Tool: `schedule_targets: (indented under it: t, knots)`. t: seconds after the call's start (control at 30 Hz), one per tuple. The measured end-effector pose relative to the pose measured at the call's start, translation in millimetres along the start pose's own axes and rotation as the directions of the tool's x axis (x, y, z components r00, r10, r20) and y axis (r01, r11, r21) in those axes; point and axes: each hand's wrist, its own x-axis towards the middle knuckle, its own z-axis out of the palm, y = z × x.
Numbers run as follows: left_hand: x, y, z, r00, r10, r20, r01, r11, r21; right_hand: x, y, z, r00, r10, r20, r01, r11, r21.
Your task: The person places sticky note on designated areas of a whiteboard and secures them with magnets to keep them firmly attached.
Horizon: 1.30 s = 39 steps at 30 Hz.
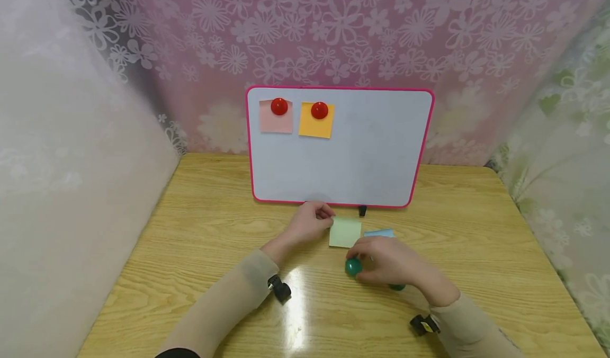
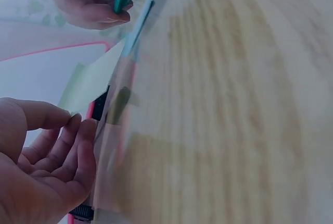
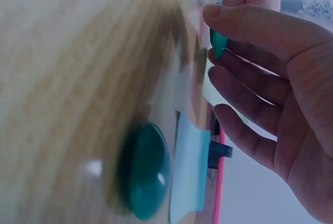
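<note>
Between thumb and fingers, my left hand (image 1: pixel 311 223) pinches the left edge of a pale green sticky note (image 1: pixel 345 232), raised off the table in the left wrist view. My right hand (image 1: pixel 388 260) holds a round green magnet (image 1: pixel 353 267) by its edges, lifted above the wood. A second green magnet (image 3: pixel 149 172) lies on the table under that hand, mostly hidden in the head view. Just behind the right hand is a blue sticky note (image 1: pixel 379 233), its edge curling up, partly covered by the hand.
A pink-framed whiteboard (image 1: pixel 371 157) stands upright at the table's back. On it, red magnets hold a pink note (image 1: pixel 276 124) and an orange note (image 1: pixel 314 128). A small black foot (image 1: pixel 362 211) juts from the board's lower edge. Floral curtains surround the wooden table (image 1: pixel 209 199).
</note>
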Motion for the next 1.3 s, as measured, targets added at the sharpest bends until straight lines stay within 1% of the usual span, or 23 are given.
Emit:
schedule_targets:
  t: [0.1, 0.17, 0.2, 0.27, 0.47, 0.6, 0.77, 0.97, 1.1, 1.2, 1.3]
  knots:
    - [-0.3, 3.5, -3.4, 0.999, -0.041, -0.009, 0.04, 0.994, -0.099, -2.8, 2, -6, 1.0, 0.012, -0.018, -0.012, 1.0, 0.0]
    - [-0.1, 6.1, -5.8, 0.999, -0.053, -0.008, 0.051, 0.987, -0.152, -4.6, 3, -10, 0.999, 0.024, -0.026, -0.025, 1.0, -0.012]
    - [0.0, 7.6, -6.9, 0.998, -0.055, -0.006, 0.054, 0.983, -0.173, -5.3, 4, -12, 0.999, 0.029, -0.029, -0.029, 0.999, -0.02]
    - [0.0, 9.8, -9.0, 0.998, -0.059, 0.0, 0.058, 0.98, -0.189, -6.8, 6, -17, 0.999, 0.029, -0.043, -0.031, 0.999, -0.039]
    - [1.0, 15.7, -12.1, 0.999, -0.05, -0.015, 0.046, 0.979, -0.199, -9.7, 11, -29, 0.995, 0.036, -0.092, -0.041, 0.998, -0.049]
    - [2.3, 18.9, -13.3, 0.999, -0.033, -0.02, 0.028, 0.975, -0.222, -11.5, 14, -35, 0.994, 0.042, -0.104, -0.049, 0.997, -0.067]
    - [1.8, 22.3, -16.1, 1.0, -0.016, -0.022, 0.011, 0.976, -0.216, -11.3, 16, -42, 0.991, 0.042, -0.13, -0.055, 0.994, -0.098]
    - [1.8, 25.6, -19.0, 0.999, -0.019, -0.039, 0.011, 0.98, -0.197, -9.1, 19, -49, 0.98, 0.044, -0.194, -0.062, 0.994, -0.088]
    - [1.9, 28.4, -20.0, 0.998, -0.023, -0.059, 0.013, 0.985, -0.175, -7.4, 21, -53, 0.973, 0.046, -0.228, -0.071, 0.992, -0.104]
    - [2.5, 30.1, -20.6, 0.997, -0.036, -0.063, 0.024, 0.983, -0.18, -6.0, 23, -56, 0.968, 0.034, -0.249, -0.065, 0.991, -0.117]
    - [4.1, 31.0, -20.7, 0.997, -0.042, -0.062, 0.028, 0.978, -0.209, -5.2, 24, -58, 0.962, 0.022, -0.273, -0.061, 0.989, -0.136]
